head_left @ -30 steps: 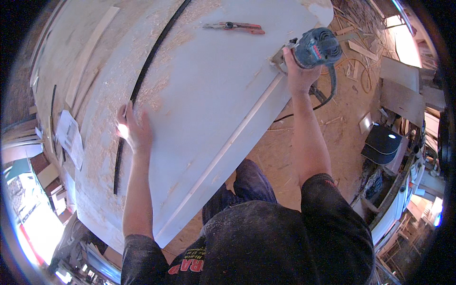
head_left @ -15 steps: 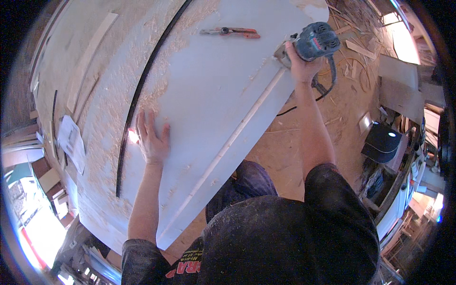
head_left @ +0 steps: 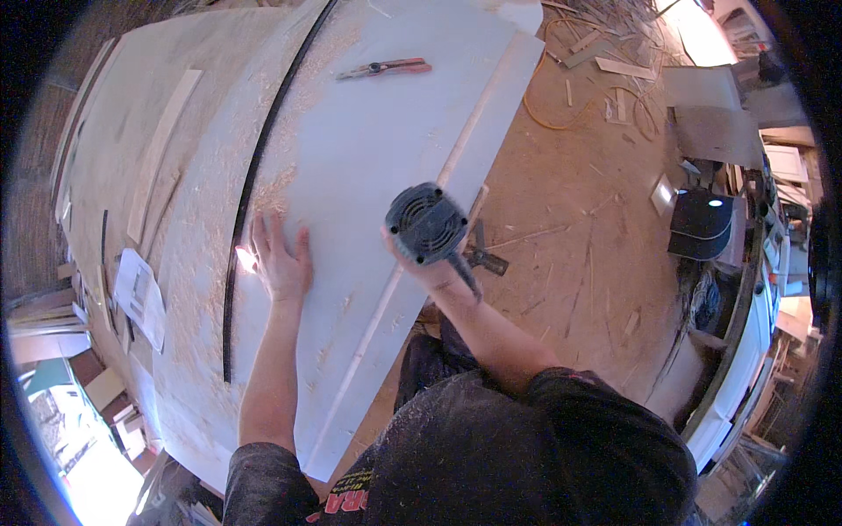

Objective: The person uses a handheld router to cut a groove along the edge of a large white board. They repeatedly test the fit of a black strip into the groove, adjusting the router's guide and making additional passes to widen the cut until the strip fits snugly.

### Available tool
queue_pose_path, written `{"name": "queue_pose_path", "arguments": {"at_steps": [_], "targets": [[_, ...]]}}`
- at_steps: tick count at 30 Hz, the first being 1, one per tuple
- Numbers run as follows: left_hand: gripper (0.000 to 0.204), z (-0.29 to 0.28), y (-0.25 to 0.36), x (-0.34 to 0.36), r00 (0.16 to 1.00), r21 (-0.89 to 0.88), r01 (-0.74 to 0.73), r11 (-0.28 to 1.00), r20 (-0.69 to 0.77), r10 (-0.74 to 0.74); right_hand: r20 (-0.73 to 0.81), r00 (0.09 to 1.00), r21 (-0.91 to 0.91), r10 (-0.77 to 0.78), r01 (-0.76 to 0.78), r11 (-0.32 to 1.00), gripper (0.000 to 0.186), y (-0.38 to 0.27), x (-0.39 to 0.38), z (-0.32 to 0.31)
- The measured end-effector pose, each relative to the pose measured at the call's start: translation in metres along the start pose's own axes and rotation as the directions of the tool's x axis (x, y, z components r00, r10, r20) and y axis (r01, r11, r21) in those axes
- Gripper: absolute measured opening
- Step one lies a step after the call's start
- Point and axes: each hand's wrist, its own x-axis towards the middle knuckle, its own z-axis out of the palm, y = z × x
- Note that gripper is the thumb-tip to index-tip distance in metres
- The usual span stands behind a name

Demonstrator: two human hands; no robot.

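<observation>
My right hand [head_left: 436, 274] is wrapped round a trim router [head_left: 427, 223] with a dark grey-blue body. The router hides its own base and covers part of a pale groove [head_left: 375, 309] that runs near the right edge of the white panel [head_left: 368, 149]. On the panel's left part my left hand [head_left: 282, 265] lies flat with its fingers spread, beside a long black strip [head_left: 252, 171]. A small bright patch of light shows by its fingertips. Farther away, a red and grey utility knife [head_left: 384, 68] rests on the panel.
Wood shavings [head_left: 298, 110] lie along the black strip. A paper sheet [head_left: 139, 294] and a wooden slat [head_left: 167, 145] are at left. Offcuts [head_left: 624, 67] and a yellow hose [head_left: 537, 110] lie on the floor at far right, with a dark cap [head_left: 702, 223] nearer.
My right hand has drawn the router from the panel's far right end toward me, along the groove. More of the groove's far end shows. My left hand has stayed on the panel.
</observation>
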Motion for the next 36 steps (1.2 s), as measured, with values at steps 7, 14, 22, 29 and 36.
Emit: {"name": "queue_pose_path", "arguments": {"at_steps": [7,14,22,29,36], "targets": [[0.067,-0.002,-0.001,0.001,0.998,-0.124,-0.032,0.992,-0.051,0.026,0.001,0.966,-0.076,-0.258,0.257,0.963,0.044,0.000,0.029,-0.019],[0.068,0.002,0.000,0.001,0.998,-0.150,-0.060,0.987,-0.040,0.055,-0.155,0.945,-0.241,-0.287,0.245,0.939,0.032,-0.005,0.145,-0.057],[0.069,-0.002,-0.005,0.000,0.995,0.007,-0.082,0.997,0.064,0.082,-0.243,0.939,-0.076,-0.243,0.231,0.970,0.042,0.035,0.286,-0.093],[0.070,-0.003,-0.005,0.006,0.990,0.023,-0.127,0.992,0.069,0.125,-0.358,0.901,-0.046,-0.245,0.246,0.968,0.053,0.083,0.400,-0.117],[0.072,-0.001,-0.010,0.007,0.984,0.040,-0.156,0.987,0.091,0.152,-0.357,0.912,0.002,-0.200,0.215,0.977,0.060,0.100,0.458,-0.129]]}}
